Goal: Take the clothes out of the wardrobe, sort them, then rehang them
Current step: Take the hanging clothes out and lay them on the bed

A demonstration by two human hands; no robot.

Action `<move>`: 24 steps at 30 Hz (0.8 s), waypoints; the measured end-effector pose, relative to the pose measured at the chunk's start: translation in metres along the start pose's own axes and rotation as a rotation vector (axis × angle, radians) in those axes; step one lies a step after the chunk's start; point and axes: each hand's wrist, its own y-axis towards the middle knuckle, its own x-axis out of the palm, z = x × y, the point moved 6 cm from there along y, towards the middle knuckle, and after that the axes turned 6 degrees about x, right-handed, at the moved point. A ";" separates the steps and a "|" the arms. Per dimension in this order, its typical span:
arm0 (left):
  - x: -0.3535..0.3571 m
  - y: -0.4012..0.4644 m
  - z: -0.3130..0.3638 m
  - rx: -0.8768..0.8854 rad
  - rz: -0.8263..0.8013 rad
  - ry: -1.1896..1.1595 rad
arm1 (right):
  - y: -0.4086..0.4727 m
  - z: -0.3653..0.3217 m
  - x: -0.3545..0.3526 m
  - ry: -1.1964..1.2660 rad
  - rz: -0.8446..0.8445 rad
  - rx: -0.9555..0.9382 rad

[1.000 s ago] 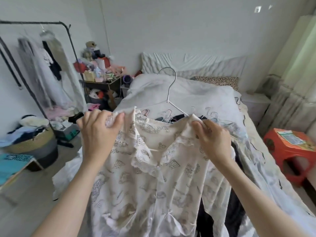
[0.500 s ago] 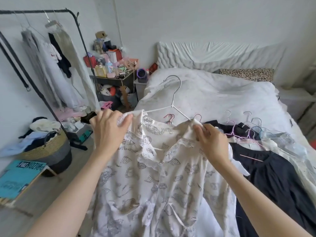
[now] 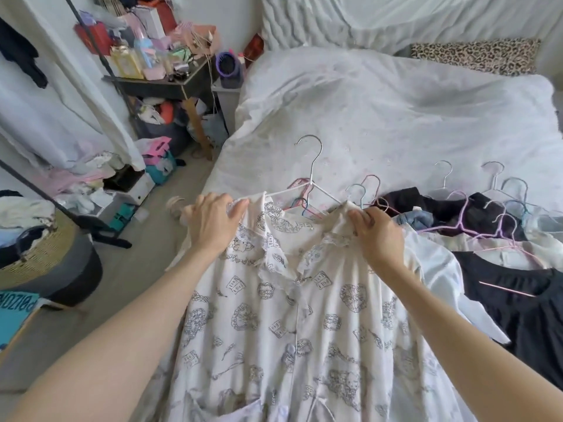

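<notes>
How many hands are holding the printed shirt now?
2. The left hand grips the printed shirt at one shoulder, the right hand pinches the other. None hidden.

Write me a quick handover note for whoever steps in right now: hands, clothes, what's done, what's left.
Left hand grips the left shoulder of the cream printed lace-collar shirt; right hand pinches the right shoulder.
The shirt sits on a white wire hanger, held over the edge of the white-quilted bed.
Done: black and pale garments on pastel hangers lie on the bed to the right.
Left: square this shirt on its hanger, finish sorting, rehang all on the black clothes rail.
</notes>
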 end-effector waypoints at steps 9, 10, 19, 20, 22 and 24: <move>0.152 0.025 -0.028 0.005 -0.243 -0.030 | 0.049 0.074 0.098 -0.115 -0.089 0.166; 0.165 0.025 -0.029 0.009 -0.274 -0.025 | 0.049 0.083 0.107 -0.132 -0.097 0.193; 0.199 -0.034 -0.006 0.159 -0.252 -0.244 | -0.001 0.098 0.133 -0.374 0.035 0.029; 0.200 -0.051 0.001 0.208 -0.293 -0.268 | -0.017 0.098 0.139 -0.425 -0.002 -0.041; 0.205 -0.089 0.019 0.307 -0.422 -0.305 | -0.046 0.103 0.151 -0.483 -0.123 -0.125; 0.215 -0.123 0.033 0.387 -0.562 -0.284 | -0.068 0.114 0.159 -0.500 -0.219 -0.110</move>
